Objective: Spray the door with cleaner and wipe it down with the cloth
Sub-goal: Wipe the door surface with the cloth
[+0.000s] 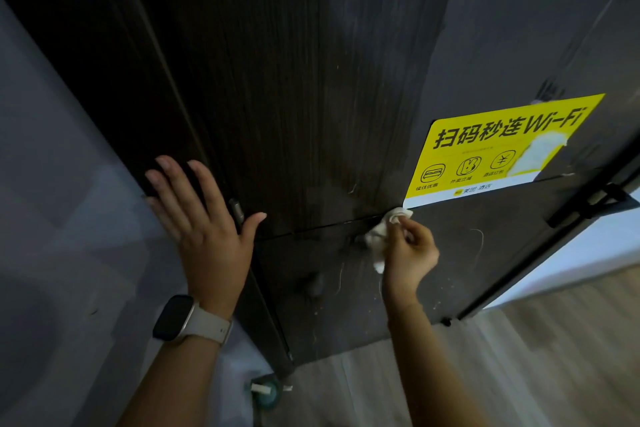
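The dark wood-grain door [294, 97] fills the middle of the head view, with damp streaks and dried drips on its lower panel. My right hand [410, 250] pinches a small crumpled white cloth [381, 236] and holds it against the door at the horizontal seam, just below the corner of a yellow Wi-Fi sticker [498, 149]. My left hand [204, 218] lies flat with fingers spread on the door's hinge edge; a smartwatch is on that wrist. A teal spray bottle [265, 390] stands on the floor at the foot of the door, partly hidden by my left forearm.
A grey wall [52, 184] runs along the left. A metal hinge [236, 210] sits beside my left thumb. The black door handle [588, 204] juts out at the right edge. Light wood flooring [519, 357] spreads below and to the right.
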